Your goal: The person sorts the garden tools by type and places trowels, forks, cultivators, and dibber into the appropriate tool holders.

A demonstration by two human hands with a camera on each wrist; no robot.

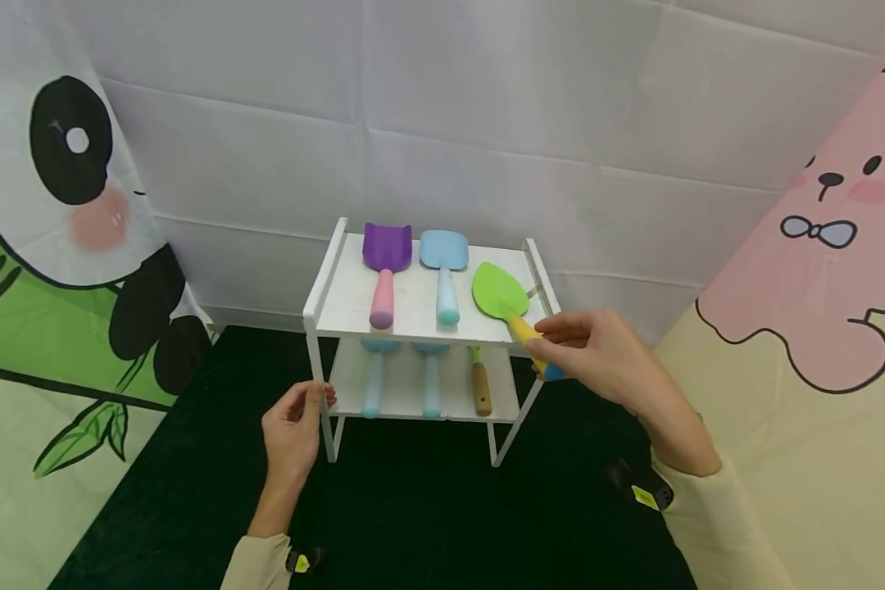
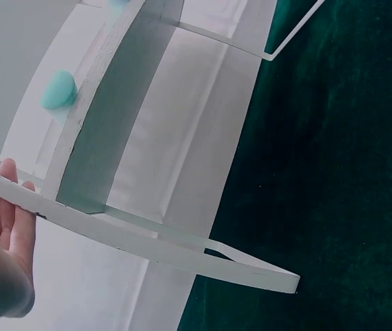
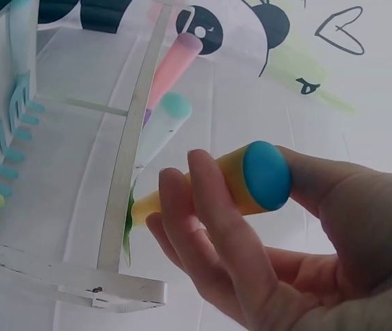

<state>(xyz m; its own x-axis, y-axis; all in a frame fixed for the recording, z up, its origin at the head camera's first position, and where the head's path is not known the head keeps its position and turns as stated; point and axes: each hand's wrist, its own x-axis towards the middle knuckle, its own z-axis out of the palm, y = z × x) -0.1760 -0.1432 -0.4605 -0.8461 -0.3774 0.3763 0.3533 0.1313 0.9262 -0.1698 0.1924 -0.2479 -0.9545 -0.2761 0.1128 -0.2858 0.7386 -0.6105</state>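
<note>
My right hand (image 1: 597, 352) grips the yellow handle of a toy shovel (image 1: 500, 288) with a leaf-shaped green blade and blue end cap. The blade lies over the right part of the top shelf, while the handle juts past its front edge. Seen from the right wrist, fingers and thumb curl round the handle near the blue cap (image 3: 267, 176). My left hand (image 1: 295, 422) holds the front left post (image 1: 323, 418) of the white rack, its fingers (image 2: 6, 203) passing behind the post in the left wrist view.
On the top shelf (image 1: 413, 305) lie a purple shovel (image 1: 387, 246) with pink handle and a light blue shovel (image 1: 444, 250). The lower shelf (image 1: 401, 401) bears two light blue rakes (image 3: 20, 114) and a wooden-handled green tool (image 1: 481, 385). White cloth (image 1: 442, 106) hangs behind; the floor (image 1: 413, 508) is dark green.
</note>
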